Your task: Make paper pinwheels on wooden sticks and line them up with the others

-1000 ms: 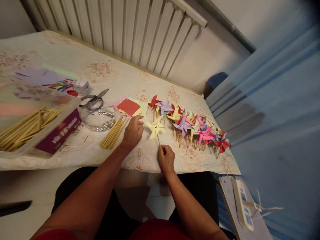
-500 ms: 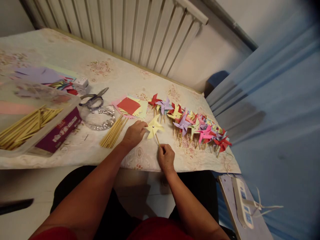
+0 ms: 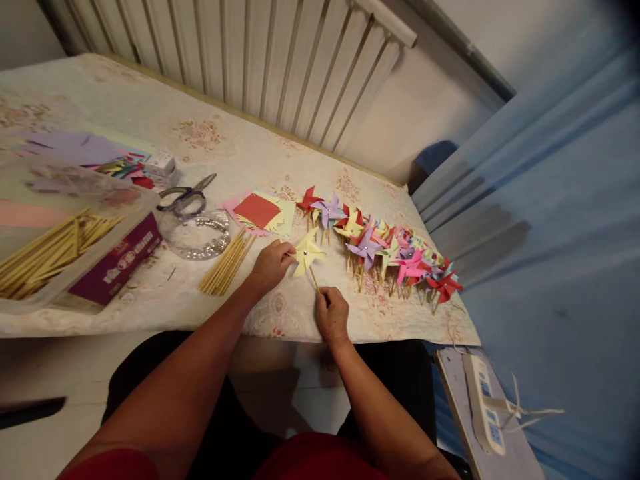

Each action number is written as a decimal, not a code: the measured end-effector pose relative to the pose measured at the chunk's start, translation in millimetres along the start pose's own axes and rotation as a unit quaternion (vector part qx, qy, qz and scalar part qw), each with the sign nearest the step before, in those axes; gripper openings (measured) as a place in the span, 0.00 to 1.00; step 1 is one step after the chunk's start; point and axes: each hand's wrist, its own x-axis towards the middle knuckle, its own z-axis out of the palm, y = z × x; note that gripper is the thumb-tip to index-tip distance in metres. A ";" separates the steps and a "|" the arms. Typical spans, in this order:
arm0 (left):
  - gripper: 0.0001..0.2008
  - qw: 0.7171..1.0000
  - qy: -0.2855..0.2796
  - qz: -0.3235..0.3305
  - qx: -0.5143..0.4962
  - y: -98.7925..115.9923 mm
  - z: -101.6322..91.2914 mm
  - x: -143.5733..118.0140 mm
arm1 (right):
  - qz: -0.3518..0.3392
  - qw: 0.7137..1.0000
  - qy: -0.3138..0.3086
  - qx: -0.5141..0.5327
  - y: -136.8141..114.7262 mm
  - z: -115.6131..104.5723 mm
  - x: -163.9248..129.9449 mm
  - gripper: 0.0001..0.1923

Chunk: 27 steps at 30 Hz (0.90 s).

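Note:
A pale yellow paper pinwheel (image 3: 309, 253) on a thin wooden stick is between my two hands, over the front of the table. My right hand (image 3: 333, 313) is closed around the lower part of its stick. At the blade on the left side, the fingertips of my left hand (image 3: 273, 264) are pinched together, closed on the paper's edge. A bundle of wooden sticks (image 3: 227, 263) lies just left of my left hand. Beyond it is a stack of coloured paper squares (image 3: 257, 211), a red one on top. Many finished-looking pinwheels (image 3: 367, 248) in mixed colours stand to the right.
On the left are a clear plastic bin (image 3: 75, 273) of sticks, a purple box (image 3: 117, 263), scissors (image 3: 187, 197) and a round clear dish (image 3: 197, 235) of small shiny pieces. A power strip (image 3: 484, 403) lies on a board at right, beside a blue curtain (image 3: 560, 233).
Almost nothing differs. Both hands keep their places on the yellow pinwheel, and the whole view has shifted very slightly.

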 end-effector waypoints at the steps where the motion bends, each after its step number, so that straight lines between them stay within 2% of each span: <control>1: 0.04 1.000 0.000 0.000 -0.002 0.5 0.2 0.2 | 0.000 1.000 -0.001 0.000 0.1 0.0 0.0 0.10; 13: 0.04 1.000 -0.007 -0.002 -0.007 4.0 0.2 1.2 | 0.003 1.000 -0.001 0.003 -2.1 -1.0 0.2 0.10; 21: 0.06 0.999 -0.014 -0.033 -0.023 -0.9 4.0 1.6 | 0.001 1.000 -0.003 0.003 0.3 0.6 0.0 0.09; 27: 0.06 0.999 0.009 -0.043 -0.019 -1.8 11.7 1.3 | -0.001 1.000 -0.007 0.002 -0.9 -0.7 0.2 0.10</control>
